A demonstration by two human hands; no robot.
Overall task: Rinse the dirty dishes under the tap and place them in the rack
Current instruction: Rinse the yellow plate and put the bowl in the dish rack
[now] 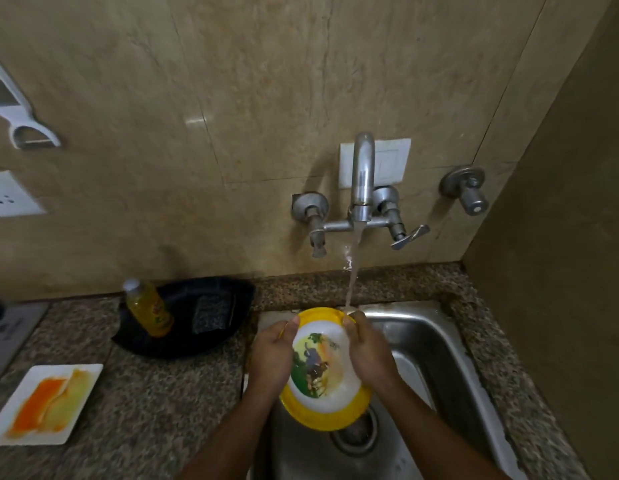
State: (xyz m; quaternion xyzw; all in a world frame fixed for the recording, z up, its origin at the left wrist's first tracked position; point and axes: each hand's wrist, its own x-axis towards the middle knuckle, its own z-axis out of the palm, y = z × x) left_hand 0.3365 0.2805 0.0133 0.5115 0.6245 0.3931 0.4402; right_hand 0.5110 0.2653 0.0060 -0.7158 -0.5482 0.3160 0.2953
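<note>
A round plate [323, 408] with a yellow rim and a printed animal picture is held tilted over the steel sink [436, 344]. My left hand [271, 355] grips its left edge with the thumb on the rim. My right hand [368, 351] holds the right edge, fingers lying over the plate's face. Water runs from the wall tap [362, 181] and lands at the plate's top rim by my right fingers. A square white plate [46, 403] smeared with orange and yellow sauce lies on the counter at the left.
A black tray [211, 306] on the granite counter [155, 410] holds a yellow liquid bottle [149, 308] and a scrubbing pad [211, 313]. The sink drain [356, 434] lies below the plate. A second valve [469, 190] and a side wall stand to the right. No rack is in view.
</note>
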